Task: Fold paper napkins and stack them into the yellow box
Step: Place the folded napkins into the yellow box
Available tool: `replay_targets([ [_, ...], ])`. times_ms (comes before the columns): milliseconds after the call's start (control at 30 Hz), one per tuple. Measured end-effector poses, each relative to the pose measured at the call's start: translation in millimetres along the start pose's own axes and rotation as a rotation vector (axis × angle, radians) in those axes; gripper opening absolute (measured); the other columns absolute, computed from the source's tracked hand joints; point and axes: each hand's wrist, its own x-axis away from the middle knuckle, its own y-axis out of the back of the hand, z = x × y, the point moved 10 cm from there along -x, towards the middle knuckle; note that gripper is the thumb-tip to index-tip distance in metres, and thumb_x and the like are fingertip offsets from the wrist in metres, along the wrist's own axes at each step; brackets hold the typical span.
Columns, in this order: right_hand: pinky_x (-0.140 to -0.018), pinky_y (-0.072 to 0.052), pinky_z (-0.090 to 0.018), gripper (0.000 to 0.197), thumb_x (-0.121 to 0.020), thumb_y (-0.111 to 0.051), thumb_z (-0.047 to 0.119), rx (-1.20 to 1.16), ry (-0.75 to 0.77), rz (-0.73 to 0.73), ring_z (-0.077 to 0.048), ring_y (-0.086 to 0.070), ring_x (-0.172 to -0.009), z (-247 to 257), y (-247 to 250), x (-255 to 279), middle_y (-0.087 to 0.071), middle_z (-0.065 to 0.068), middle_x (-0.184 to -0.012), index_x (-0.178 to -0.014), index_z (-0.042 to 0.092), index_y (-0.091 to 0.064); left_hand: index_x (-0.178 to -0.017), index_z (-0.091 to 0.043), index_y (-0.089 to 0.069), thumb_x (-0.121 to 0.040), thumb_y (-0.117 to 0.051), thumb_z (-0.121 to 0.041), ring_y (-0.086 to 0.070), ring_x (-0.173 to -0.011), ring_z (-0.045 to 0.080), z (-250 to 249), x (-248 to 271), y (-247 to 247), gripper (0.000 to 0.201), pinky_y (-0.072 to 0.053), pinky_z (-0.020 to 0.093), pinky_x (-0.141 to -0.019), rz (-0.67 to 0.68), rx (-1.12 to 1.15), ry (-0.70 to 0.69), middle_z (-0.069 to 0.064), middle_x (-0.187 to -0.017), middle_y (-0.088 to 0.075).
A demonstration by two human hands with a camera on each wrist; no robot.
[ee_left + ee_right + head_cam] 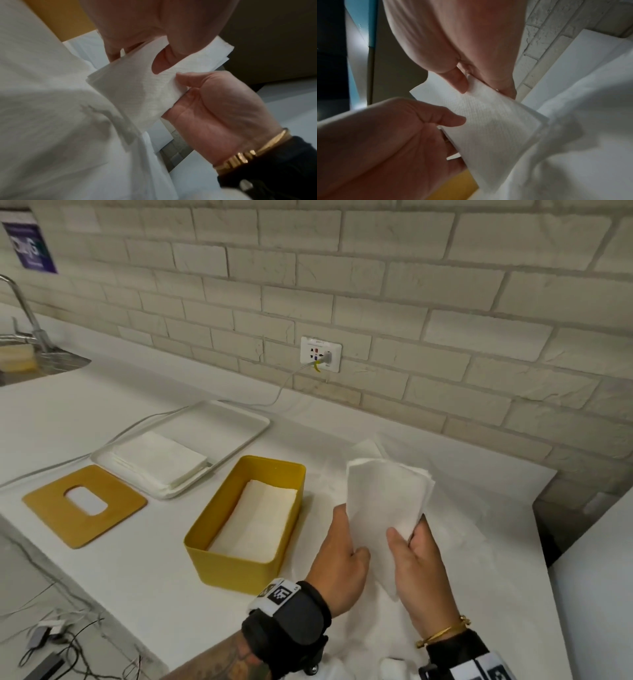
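Both hands on 1 folded paper napkin (385, 508), held in the air over the white counter (137, 559), right of the yellow box (219, 556). Left hand (342, 563) pinching its left edge, right hand (419, 563) pinching the right edge, thumbs on the near face. 1 yellow box, open, folded napkins (255, 522) lying flat inside; count unreadable. 1 wooden slotted lid (44, 501) flat, left of box. 1 white tray (239, 419) behind, holding 1 napkin stack (161, 457).

A kitchen: sink (41, 361), white counter (102, 412), brick-tiled wall (376, 285).
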Motion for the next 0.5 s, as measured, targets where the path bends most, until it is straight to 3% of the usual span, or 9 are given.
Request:
replay_targets([
  [67,-0.095,-0.055,-0.043,0.033,-0.104,-0.05,0.014,0.012,-0.066,-0.018,-0.011,-0.068,-0.103,-15,2,0,-0.072,0.015,-0.107,-0.108,0.045,-0.059,-0.136,-0.036,-0.03,-0.093,-0.049,-0.005,-0.058,-0.12,0.011,4,3,3,0.056,-0.051,0.031,-0.103,0.022,-0.005,0.042,-0.004,-0.134,-0.056],
  [133,-0.097,-0.053,-0.051,0.032,-0.103,-0.052,0.015,-0.008,-0.094,-0.04,-0.016,-0.068,-0.104,-19,7,-5,-0.073,0.014,-0.105,-0.103,0.045,-0.062,-0.141,-0.035,-0.032,-0.096,-0.053,-0.008,-0.056,-0.12,0.007,-5,5,17,0.057,-0.049,0.016,-0.098,0.005,-0.001,0.023,-0.007,-0.132,-0.054],
  [200,-0.097,-0.053,-0.051,0.025,-0.103,-0.053,0.013,-0.04,-0.095,-0.046,-0.019,-0.068,-0.105,-14,11,-12,-0.074,0.012,-0.104,-0.104,0.036,-0.063,-0.144,-0.033,-0.036,-0.099,-0.056,-0.009,-0.052,-0.122,0.003,-23,3,45,0.055,-0.042,0.007,-0.094,-0.043,-0.032,-0.034,-0.009,-0.132,-0.053],
  [233,-0.095,-0.053,-0.049,0.022,-0.103,-0.053,0.012,-0.056,-0.087,-0.035,-0.02,-0.069,-0.105,-9,9,-17,-0.074,0.012,-0.103,-0.105,0.032,-0.062,-0.143,-0.033,-0.04,-0.1,-0.057,-0.01,-0.051,-0.124,0.002,-32,1,65,0.052,-0.042,0.009,-0.096,-0.075,-0.052,-0.067,-0.009,-0.131,-0.055],
  [333,-0.094,-0.052,-0.044,0.022,-0.103,-0.053,0.008,-0.11,-0.066,0.019,-0.02,-0.068,-0.109,12,5,-29,-0.075,0.01,-0.106,-0.108,0.027,-0.062,-0.129,-0.033,-0.054,-0.1,-0.056,-0.011,-0.056,-0.123,0.006,-45,-10,130,0.036,-0.046,0.03,-0.103,-0.195,-0.142,-0.117,-0.008,-0.123,-0.064],
  [433,-0.097,-0.051,-0.042,0.025,-0.102,-0.053,0.005,-0.125,-0.054,0.103,-0.017,-0.069,-0.108,32,-15,-38,-0.076,0.008,-0.11,-0.113,0.024,-0.064,-0.13,-0.024,-0.059,-0.102,-0.056,-0.018,-0.058,-0.12,0.015,-30,-17,194,0.029,-0.045,0.028,-0.098,-0.313,-0.42,-0.008,-0.001,-0.126,-0.064],
  [500,-0.097,-0.052,-0.041,0.026,-0.101,-0.053,0.003,-0.112,-0.043,0.163,-0.018,-0.07,-0.108,45,-35,-43,-0.076,0.006,-0.11,-0.113,0.023,-0.065,-0.135,-0.02,-0.057,-0.103,-0.055,-0.028,-0.059,-0.117,0.02,-10,-15,224,0.034,-0.044,0.028,-0.093,-0.308,-0.633,0.146,0.003,-0.128,-0.062],
])
